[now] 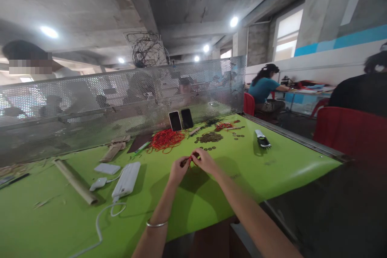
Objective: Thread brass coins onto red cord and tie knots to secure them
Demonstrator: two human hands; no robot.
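Above the green table, my left hand (179, 169) and my right hand (205, 160) meet, both with fingers pinched. Between them runs a short piece of red cord (190, 160), gripped by both hands. Something dark and round, perhaps a coin, shows at the left fingertips, too small to make out. Just beyond the hands lie a pile of bronze-coloured holed coins (211, 137) and a short row of loose coins (208, 148). A tangled heap of red cord (167, 140) is behind my left hand.
Two phones (175, 121) lean by the perforated metal divider (121, 109). A white power bank (126, 179) with a cable and a bamboo tube (75, 181) lie at left. At right stands a silver-and-black clipper-like tool (262, 139). People sit beyond, near red chairs (350, 137).
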